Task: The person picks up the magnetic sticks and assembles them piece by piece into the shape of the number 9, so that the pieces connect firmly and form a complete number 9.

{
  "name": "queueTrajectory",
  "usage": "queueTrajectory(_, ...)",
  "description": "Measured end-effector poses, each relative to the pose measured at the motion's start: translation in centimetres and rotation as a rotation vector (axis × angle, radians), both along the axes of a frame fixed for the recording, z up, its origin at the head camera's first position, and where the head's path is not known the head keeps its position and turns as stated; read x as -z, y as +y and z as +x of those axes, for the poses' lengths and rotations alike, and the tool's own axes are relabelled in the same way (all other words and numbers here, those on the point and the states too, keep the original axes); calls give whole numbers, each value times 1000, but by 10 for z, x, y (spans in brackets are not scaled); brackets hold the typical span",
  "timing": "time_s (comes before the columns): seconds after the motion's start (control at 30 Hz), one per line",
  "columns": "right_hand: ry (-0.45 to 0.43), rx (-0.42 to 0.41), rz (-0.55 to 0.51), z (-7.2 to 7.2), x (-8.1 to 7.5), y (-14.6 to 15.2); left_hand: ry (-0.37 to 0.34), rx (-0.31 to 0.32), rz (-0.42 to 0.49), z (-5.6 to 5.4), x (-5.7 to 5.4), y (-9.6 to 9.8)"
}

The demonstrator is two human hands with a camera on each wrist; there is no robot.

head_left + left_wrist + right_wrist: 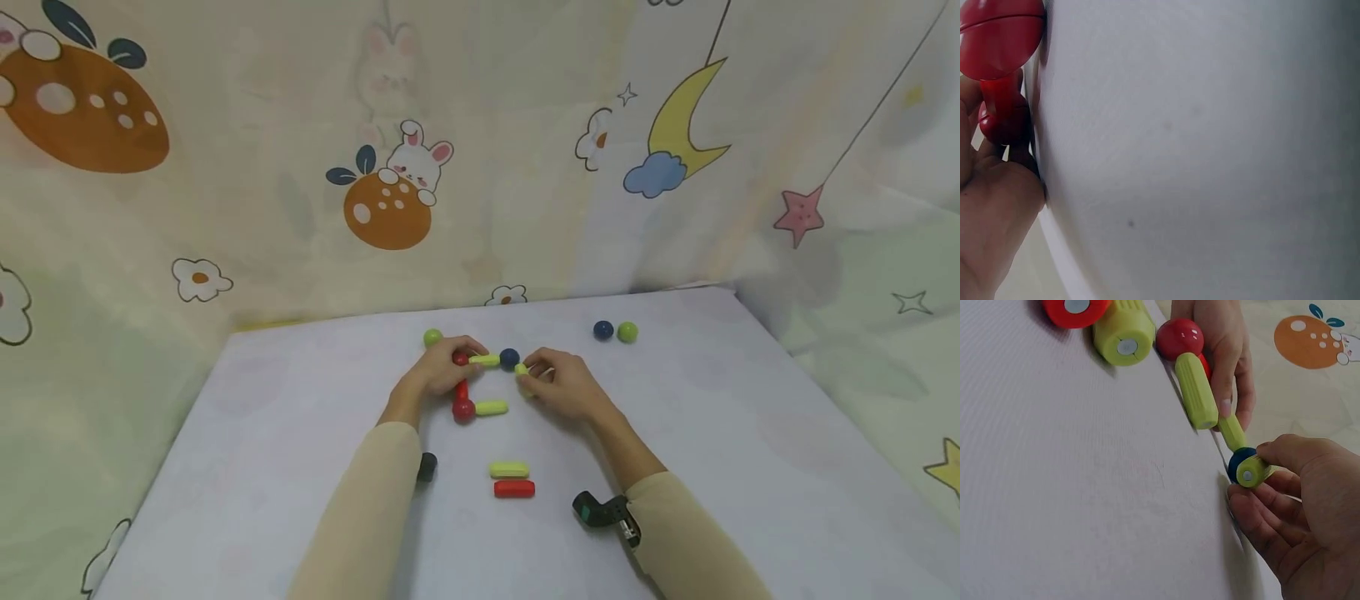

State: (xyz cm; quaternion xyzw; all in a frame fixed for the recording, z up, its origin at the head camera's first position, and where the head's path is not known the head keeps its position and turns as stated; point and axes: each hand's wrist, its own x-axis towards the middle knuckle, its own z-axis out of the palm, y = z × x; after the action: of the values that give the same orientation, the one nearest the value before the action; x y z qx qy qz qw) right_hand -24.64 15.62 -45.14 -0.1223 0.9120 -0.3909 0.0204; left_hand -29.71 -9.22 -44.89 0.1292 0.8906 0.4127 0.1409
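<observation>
Yellow-green, the held rod is pinched by the right hand at the dark-blue ball. Left of that ball, the left hand grips the far red ball. Assembly looks partway: three linked rods appear joined; a loose red rod and loose green rod remain on its near side.

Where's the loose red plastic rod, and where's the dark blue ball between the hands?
Loose red plastic rod (513,489): head view, middle of its long side.
Dark blue ball (509,359): head view, middle of its visible side.
</observation>
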Motion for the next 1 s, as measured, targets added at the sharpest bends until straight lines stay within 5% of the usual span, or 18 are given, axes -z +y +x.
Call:
queueTrajectory(0.57,-126,94,-27,-3,2,-11,30,24,20,4,4,3)
queueTrajectory(1.0,-117,73,-34,-2,-4,-16,37,19,18,6,1,-2)
